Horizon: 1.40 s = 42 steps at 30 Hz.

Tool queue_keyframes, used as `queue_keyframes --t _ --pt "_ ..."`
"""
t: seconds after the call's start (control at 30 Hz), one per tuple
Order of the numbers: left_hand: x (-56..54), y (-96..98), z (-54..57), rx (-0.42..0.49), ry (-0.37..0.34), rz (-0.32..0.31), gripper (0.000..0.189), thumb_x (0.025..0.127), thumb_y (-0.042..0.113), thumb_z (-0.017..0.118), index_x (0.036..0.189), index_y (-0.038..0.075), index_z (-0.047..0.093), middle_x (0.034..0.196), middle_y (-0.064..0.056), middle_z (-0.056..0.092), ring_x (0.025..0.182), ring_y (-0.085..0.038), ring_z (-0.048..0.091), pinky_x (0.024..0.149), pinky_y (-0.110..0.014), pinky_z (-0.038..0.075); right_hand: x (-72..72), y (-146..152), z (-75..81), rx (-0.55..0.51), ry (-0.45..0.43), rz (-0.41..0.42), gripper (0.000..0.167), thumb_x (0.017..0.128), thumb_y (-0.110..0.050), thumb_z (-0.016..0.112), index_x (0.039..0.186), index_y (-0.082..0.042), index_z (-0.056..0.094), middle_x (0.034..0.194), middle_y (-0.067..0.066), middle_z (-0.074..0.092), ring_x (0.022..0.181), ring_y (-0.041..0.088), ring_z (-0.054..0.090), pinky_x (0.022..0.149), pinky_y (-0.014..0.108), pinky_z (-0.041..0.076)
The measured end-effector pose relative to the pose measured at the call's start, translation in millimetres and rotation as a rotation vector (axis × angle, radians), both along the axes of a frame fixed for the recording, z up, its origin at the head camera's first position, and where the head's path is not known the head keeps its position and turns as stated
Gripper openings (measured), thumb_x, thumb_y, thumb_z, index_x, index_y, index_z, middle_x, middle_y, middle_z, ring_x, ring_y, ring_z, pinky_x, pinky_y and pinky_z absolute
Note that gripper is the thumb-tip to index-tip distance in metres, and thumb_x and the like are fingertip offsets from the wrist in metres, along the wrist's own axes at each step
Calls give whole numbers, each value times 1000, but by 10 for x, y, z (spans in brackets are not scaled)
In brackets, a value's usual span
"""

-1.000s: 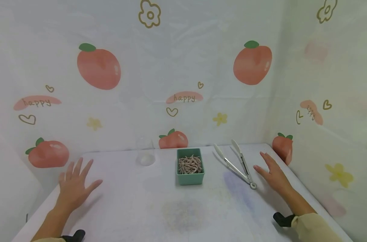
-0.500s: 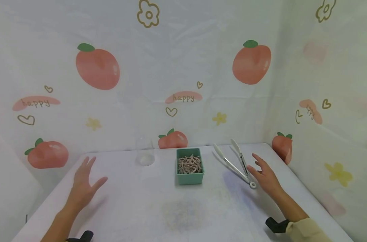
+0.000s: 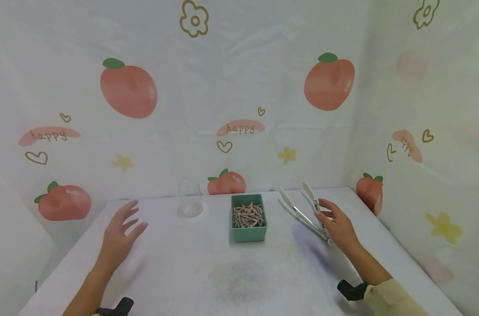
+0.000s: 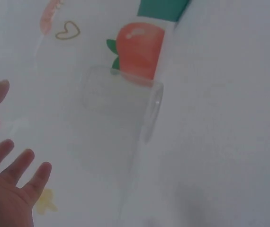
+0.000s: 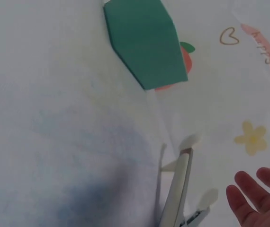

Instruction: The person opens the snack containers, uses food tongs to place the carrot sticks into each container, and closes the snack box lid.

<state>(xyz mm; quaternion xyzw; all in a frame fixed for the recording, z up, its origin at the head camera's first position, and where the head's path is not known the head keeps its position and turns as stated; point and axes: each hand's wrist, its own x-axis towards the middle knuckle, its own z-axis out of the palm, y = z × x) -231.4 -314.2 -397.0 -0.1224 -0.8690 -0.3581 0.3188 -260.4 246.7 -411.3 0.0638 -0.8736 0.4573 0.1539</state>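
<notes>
My left hand (image 3: 119, 237) hovers over the left side of the table, fingers spread and relaxed, holding nothing. To its right stands a clear glass (image 3: 190, 202), which the left wrist view shows beyond my fingers. My right hand (image 3: 339, 226) is over the tongs (image 3: 302, 215), its fingers loosely bent and overlapping one arm and the hinge end in the head view. The tongs lie spread, with pale tips pointing to the back. In the right wrist view the fingers (image 5: 253, 194) appear beside the tongs, apart from them. Between the hands sits a green box (image 3: 249, 235) filled with thin brownish twisted pieces (image 3: 248, 215).
A white-covered table (image 3: 176, 272) bears faint purple and grey stains. Behind it hangs a white backdrop (image 3: 239, 79) printed with fruit, hearts and flowers; a similar sheet (image 3: 441, 184) stands along the right side. Black straps (image 3: 115, 307) sit at both wrists.
Both hands have moved inward: the left one to the right, turning sideways with its fingers less spread, the right one to the left over the tongs. The box, glass and tongs stay put.
</notes>
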Motion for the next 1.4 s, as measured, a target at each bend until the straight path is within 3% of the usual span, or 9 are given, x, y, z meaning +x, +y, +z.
queue_keyframes --t 0.17,0.27,0.43,0.57,0.67,0.87,1.0,1.23,1.4 --pt "-68 118 59 61 39 -50 52 89 7 71 137 6 52 134 -14 55 118 5 49 89 -8 39 -66 -69 59 -22 56 5 46 100 -32 54 139 -7 48 136 18 54 115 34 57 87 30 49" --pt "-136 183 95 110 43 -72 44 90 5 69 132 5 56 128 -13 60 111 8 52 88 -8 41 -106 -124 107 -50 80 10 44 100 -31 55 136 -7 51 134 18 56 111 33 59 79 15 46" --pt "-178 359 267 183 65 -93 34 91 -2 65 124 -2 60 121 -18 63 107 4 56 87 -11 44 -198 -227 163 -98 133 27 40 100 -26 57 132 -3 54 128 20 59 103 29 62 75 13 48" --pt "-168 548 441 245 98 -97 26 91 -6 62 116 -10 60 114 -25 63 105 -10 60 88 -14 45 -275 -312 212 -135 147 44 38 99 -24 58 130 -1 55 125 18 61 101 27 63 75 15 49" --pt "-232 629 481 297 107 -83 23 92 -5 61 113 -11 61 111 -26 64 102 -15 62 87 -13 46 -329 -391 246 -170 137 55 38 99 -23 58 130 -1 55 125 19 60 102 29 62 75 16 50" --pt "-579 594 304 402 118 -53 20 91 -3 63 110 -6 65 108 -21 66 95 -4 62 83 -12 46 -446 -569 255 -215 127 70 35 101 -25 54 127 -1 58 124 19 61 102 35 63 80 30 54" --pt "-782 575 178 449 96 -40 20 89 0 66 110 -3 67 107 -15 67 97 -8 61 81 -14 47 -537 -680 206 -282 123 80 32 100 -23 56 123 -2 60 121 17 62 99 34 64 80 36 55" --pt "-936 649 46 375 -23 108 26 91 9 66 117 4 65 120 -10 62 112 -25 55 83 -27 45 -674 -917 52 -259 75 64 28 99 -19 57 122 -2 62 119 16 64 95 28 65 72 28 54" --pt "-1006 741 4 356 -106 52 41 91 7 66 129 0 54 133 -19 50 123 -35 46 94 -48 42 -743 -1030 -91 -180 12 67 34 99 -22 58 128 -6 60 122 15 63 101 29 63 74 36 55"
